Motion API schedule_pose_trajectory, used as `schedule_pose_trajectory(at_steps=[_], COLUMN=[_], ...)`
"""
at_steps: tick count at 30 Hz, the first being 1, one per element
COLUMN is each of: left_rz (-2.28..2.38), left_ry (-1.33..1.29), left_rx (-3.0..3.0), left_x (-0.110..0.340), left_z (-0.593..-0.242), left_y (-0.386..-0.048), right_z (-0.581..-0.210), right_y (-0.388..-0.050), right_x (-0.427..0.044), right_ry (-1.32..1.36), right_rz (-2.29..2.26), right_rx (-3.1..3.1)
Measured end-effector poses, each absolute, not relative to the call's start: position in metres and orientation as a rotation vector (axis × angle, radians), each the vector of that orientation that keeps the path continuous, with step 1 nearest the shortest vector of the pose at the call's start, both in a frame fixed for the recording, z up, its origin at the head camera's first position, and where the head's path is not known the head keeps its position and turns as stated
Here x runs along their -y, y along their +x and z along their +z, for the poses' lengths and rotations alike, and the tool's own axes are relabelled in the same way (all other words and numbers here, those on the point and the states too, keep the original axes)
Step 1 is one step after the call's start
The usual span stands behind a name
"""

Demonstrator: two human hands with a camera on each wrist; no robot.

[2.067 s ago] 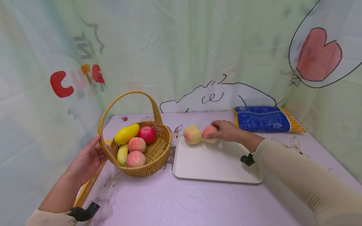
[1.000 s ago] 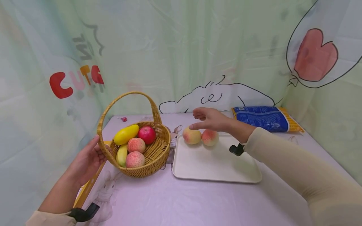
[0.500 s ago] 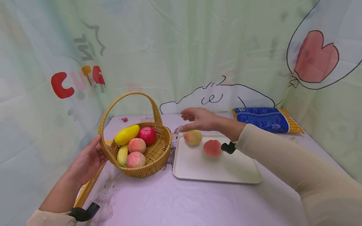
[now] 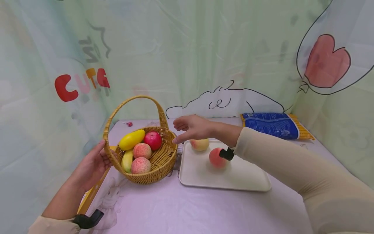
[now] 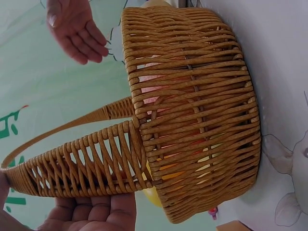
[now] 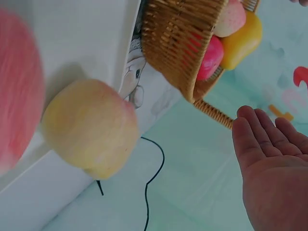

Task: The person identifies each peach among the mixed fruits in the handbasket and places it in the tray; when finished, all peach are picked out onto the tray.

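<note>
A woven wicker basket (image 4: 152, 177) stands on the left of the table, with a mango, an apple, a banana and peaches in it. My left hand (image 4: 92, 164) holds the near side of its handle (image 5: 91, 159), thumb on one side and fingers on the other. My right hand (image 4: 195, 126) hovers empty, fingers extended, beside the basket's right rim and above the tray's back left corner. Under that arm, a pink peach (image 4: 217, 158) lies on the white tray (image 4: 222, 182), partly covered by the wrist camera. A yellowish peach (image 4: 200, 144) sits near the tray's back edge, partly behind the hand.
Behind the tray on the right lies a blue and yellow packet (image 4: 271, 125). A small lollipop (image 4: 129, 124) rests at the back left. Along the left table edge runs a yellow strip (image 4: 89, 198). Curtains (image 4: 204, 58) close off the back and sides.
My right hand let go of the pink peach and moved left toward the basket. That peach has rolled forward on the tray, away from the yellowish one. My left hand stays on the handle.
</note>
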State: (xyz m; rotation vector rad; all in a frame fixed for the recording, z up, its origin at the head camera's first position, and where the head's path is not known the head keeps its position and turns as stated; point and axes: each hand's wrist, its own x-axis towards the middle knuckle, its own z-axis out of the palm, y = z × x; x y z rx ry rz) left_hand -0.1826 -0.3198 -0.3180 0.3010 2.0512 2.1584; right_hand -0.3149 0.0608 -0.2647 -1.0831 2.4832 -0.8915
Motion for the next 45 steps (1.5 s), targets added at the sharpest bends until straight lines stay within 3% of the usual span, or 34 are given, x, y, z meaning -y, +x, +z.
schedule_pose_trajectory(at_steps=[45], left_rz=[2.170], left_ry=[0.211], left_rx=[-2.090], left_x=[0.318], left_z=[-0.321], left_y=[-0.187], right_z=[-0.288], right_y=[-0.303], right_x=[0.066], right_ry=[-1.360], right_rz=[-0.343], right_rx=[-2.285])
